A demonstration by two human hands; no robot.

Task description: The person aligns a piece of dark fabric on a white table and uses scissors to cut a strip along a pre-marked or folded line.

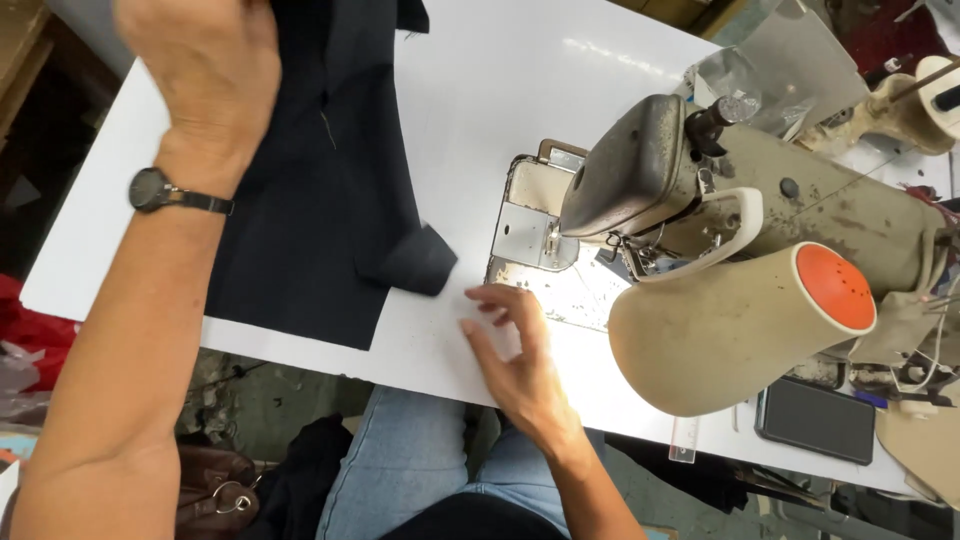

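Note:
A dark navy fabric piece (320, 210) lies on the white sewing table (500, 90), with one corner folded over into a small flap (415, 262). My left hand (205, 70) presses on the fabric's far left part; a black wristwatch (160, 190) is on that wrist. My right hand (510, 345) hovers open above the table's near edge, fingers spread, just right of the flap and in front of the machine's needle plate (530, 232). It holds nothing.
An old beige sewing machine (760, 210) fills the right side, its lamp with an orange end (740, 325) lighting the bed. A black flat device (815, 420) lies on the table's near right. My jeans-clad legs (410, 460) and a brown bag (215, 485) are below.

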